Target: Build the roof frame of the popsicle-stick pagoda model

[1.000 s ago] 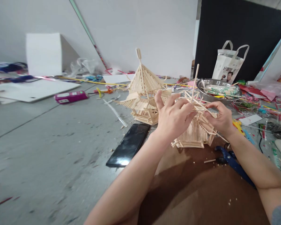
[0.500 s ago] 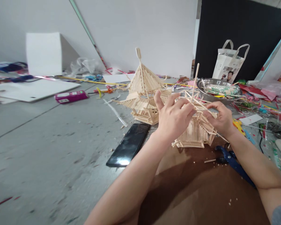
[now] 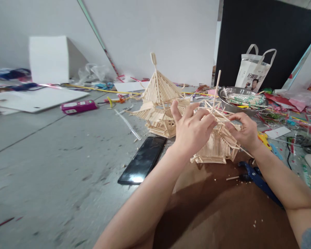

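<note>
A small pavilion model made of thin wooden sticks (image 3: pixel 212 148) stands on brown paper in front of me, with one stick (image 3: pixel 217 88) rising upright from its top. My left hand (image 3: pixel 194 128) reaches over its upper frame; thumb and forefinger pinch a stick there, and the other fingers are raised. On the far right side of the frame, my right hand (image 3: pixel 243 131) closes thumb and forefinger on a thin wooden stick (image 3: pixel 224 120) lying across the top. The exact fingertip contact is partly hidden. A taller finished-looking stick pavilion (image 3: pixel 158 93) with a pointed roof stands behind, to the left.
A black phone (image 3: pixel 143 160) lies left of my forearm. Blue-handled pliers (image 3: pixel 259 181) rest under my right forearm. Behind stand a metal bowl (image 3: pixel 245 110) of wrapped sticks and a white bag (image 3: pixel 252 71). A purple pack (image 3: pixel 79 106) lies left; scraps cover the right side.
</note>
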### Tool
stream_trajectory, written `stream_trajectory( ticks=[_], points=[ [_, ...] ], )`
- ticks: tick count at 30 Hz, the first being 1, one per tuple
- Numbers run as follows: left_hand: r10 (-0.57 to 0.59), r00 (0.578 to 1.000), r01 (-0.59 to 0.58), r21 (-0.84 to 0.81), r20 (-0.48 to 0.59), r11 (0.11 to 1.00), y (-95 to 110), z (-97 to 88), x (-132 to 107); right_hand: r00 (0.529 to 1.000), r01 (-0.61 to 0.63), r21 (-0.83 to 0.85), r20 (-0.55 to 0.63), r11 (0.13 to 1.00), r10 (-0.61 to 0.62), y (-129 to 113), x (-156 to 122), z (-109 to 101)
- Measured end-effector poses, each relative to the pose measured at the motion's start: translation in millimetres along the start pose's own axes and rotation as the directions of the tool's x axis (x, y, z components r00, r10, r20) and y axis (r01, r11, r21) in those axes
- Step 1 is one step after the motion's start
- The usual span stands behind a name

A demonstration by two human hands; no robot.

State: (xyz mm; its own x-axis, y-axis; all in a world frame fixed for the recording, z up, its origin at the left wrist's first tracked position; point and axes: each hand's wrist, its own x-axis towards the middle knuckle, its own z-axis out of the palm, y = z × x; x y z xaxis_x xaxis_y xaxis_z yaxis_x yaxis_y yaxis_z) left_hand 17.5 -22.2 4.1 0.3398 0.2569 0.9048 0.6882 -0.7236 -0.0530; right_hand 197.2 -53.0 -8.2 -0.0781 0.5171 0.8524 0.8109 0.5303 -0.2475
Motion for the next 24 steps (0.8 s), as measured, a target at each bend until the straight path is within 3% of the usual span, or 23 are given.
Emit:
stream_trajectory(
  ticks=[9, 24],
  points=[
    [-0.037, 0.999, 0.039, -0.059, 0.034, 0.998, -0.7, 0.7, 0.3, 1.000, -0.017, -0.008, 0.002, 1.000, 0.017, -0.5, -0.2, 0.0],
    [-0.015, 1.000, 0.016, -0.023, 0.017, 1.000, -0.4, 0.7, 0.4, 1.000, 0.005, 0.013, 0.001, 1.000, -0.005, -0.1, 0.3, 0.0]
  ],
)
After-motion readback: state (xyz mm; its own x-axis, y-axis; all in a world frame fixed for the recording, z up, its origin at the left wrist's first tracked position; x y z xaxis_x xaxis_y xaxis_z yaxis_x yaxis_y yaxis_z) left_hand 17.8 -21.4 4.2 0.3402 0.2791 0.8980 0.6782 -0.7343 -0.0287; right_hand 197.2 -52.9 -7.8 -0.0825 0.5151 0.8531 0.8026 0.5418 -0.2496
